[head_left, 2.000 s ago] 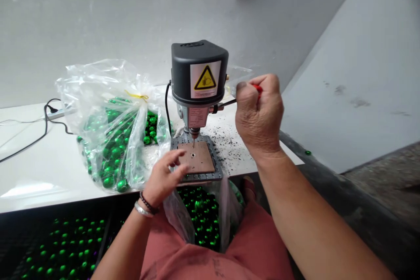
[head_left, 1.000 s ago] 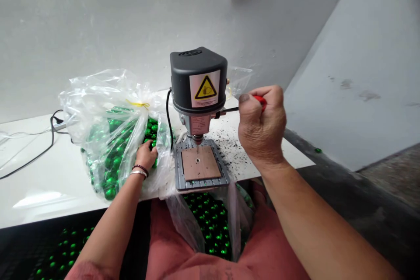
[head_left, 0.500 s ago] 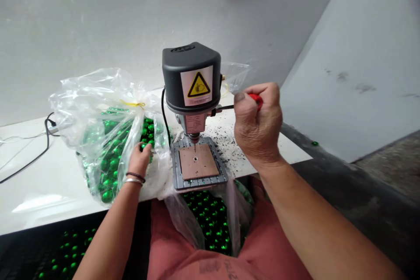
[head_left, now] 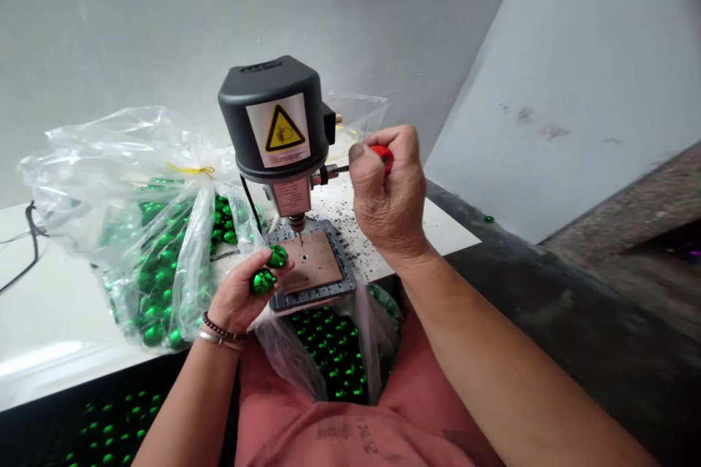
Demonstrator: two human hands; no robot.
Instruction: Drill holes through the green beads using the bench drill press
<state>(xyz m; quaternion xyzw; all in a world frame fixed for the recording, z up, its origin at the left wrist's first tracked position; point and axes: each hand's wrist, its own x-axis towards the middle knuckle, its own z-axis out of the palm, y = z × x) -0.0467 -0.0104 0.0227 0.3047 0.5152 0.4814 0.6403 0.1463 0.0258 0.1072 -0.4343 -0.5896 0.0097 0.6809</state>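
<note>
Holding two green balls in the left hand, near the left edge of the brown plate under the drill press; gripping the red knob of the feed lever in the closed right hand. On the desk, left of the drill press, note a tied clear bag of similar balls; below the desk edge, another filled bag.
</note>
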